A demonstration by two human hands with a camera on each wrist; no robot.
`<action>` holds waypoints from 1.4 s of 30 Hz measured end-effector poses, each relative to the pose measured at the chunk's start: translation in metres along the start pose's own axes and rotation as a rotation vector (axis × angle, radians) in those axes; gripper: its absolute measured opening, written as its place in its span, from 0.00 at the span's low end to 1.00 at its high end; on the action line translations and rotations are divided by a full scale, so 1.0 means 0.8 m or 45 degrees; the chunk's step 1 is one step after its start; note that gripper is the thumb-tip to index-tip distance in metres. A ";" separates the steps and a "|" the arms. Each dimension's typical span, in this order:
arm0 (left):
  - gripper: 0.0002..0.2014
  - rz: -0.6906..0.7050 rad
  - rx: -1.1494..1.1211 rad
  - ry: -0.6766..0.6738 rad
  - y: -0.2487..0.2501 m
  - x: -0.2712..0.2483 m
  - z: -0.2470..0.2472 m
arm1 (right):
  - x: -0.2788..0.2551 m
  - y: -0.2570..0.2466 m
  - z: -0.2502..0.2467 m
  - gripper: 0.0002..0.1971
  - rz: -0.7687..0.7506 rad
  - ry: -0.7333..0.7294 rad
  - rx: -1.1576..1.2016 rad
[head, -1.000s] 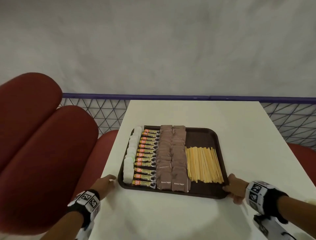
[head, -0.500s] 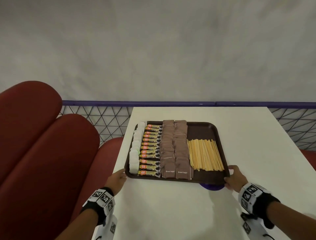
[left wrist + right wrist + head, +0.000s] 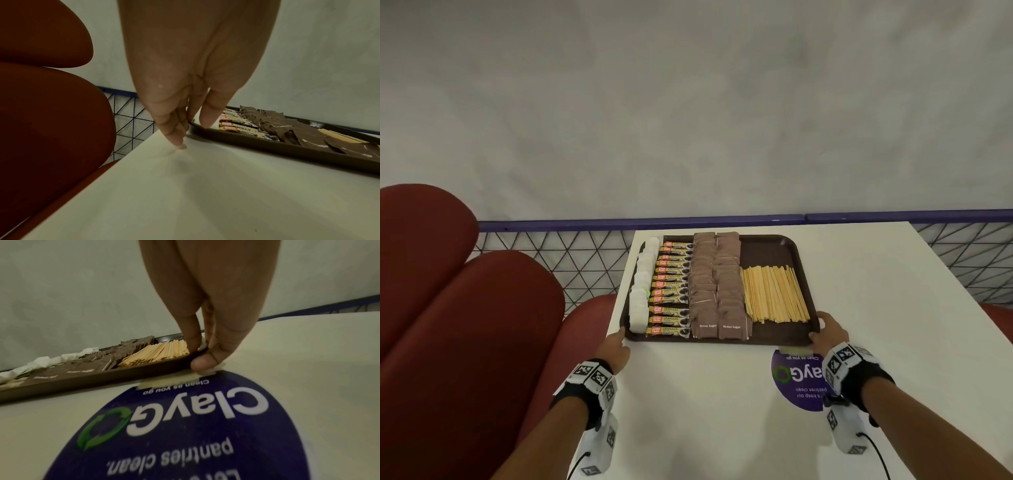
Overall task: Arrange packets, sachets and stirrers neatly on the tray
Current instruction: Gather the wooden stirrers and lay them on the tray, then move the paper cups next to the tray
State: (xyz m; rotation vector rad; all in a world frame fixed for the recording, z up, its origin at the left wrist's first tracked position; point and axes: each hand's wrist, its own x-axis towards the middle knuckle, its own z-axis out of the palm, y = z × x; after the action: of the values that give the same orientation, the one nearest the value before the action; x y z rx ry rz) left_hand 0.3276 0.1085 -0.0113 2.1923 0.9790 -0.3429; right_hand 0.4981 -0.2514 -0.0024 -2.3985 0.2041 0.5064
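The brown tray (image 3: 774, 337) lies on the white tabletop (image 3: 722, 394), with white packets (image 3: 642, 287), coffee sachets (image 3: 671, 291), brown sugar sachets (image 3: 717, 287) and wooden stirrers (image 3: 774, 294) in rows from left to right. The left hand (image 3: 616, 346) pinches its near-left corner with its fingers (image 3: 207, 113) pressed together; the right hand (image 3: 828, 330) pinches the near-right corner beside a purple sticker (image 3: 185, 426).

This looks like a workplace pantry or canteen corner. A white table (image 3: 859, 308) carries a round purple sticker (image 3: 185, 426) asking people to keep pantries clean (printed upside down from this side), red padded seats (image 3: 465, 308) stand beside it, and a wire-mesh partition (image 3: 558, 260) runs behind.
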 end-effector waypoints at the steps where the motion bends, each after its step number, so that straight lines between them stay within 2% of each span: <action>1: 0.28 -0.004 0.018 0.004 0.001 0.003 -0.002 | 0.003 -0.003 0.000 0.25 0.006 -0.005 0.009; 7: 0.26 0.019 0.075 0.021 -0.003 0.010 -0.004 | 0.003 -0.008 0.002 0.26 0.008 0.001 -0.006; 11: 0.28 0.002 0.107 -0.012 -0.001 0.004 -0.012 | -0.005 -0.008 -0.005 0.26 -0.033 -0.005 -0.126; 14: 0.29 0.033 0.153 0.165 0.009 -0.010 -0.022 | -0.018 -0.002 -0.017 0.28 -0.054 0.032 -0.187; 16: 0.29 0.129 0.227 0.374 0.024 -0.026 -0.028 | -0.030 0.006 -0.030 0.30 -0.089 0.052 -0.229; 18: 0.28 0.243 0.233 0.497 0.046 -0.046 -0.026 | -0.043 0.019 -0.047 0.31 -0.123 0.066 -0.319; 22: 0.30 0.504 0.285 0.534 0.111 -0.079 0.016 | -0.070 0.057 -0.092 0.37 -0.163 0.115 -0.592; 26: 0.26 0.816 0.298 0.371 0.196 -0.123 0.098 | -0.092 0.109 -0.147 0.42 -0.144 0.127 -0.758; 30: 0.34 0.978 0.342 -0.059 0.269 -0.188 0.194 | -0.111 0.161 -0.208 0.46 -0.098 0.078 -0.764; 34: 0.37 1.124 0.472 -0.356 0.337 -0.248 0.283 | -0.134 0.208 -0.268 0.52 -0.016 0.067 -0.759; 38: 0.41 1.217 0.561 -0.532 0.387 -0.294 0.350 | -0.161 0.249 -0.299 0.57 0.118 0.000 -0.755; 42: 0.42 1.293 0.594 -0.662 0.411 -0.327 0.396 | -0.188 0.274 -0.303 0.65 0.165 -0.106 -0.740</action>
State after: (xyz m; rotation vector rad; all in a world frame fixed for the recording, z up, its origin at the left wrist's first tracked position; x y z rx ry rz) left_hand 0.4039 -0.4085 0.0507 2.4842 -0.5675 -0.6249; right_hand 0.3746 -0.5733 0.1009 -2.9302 0.1953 0.8142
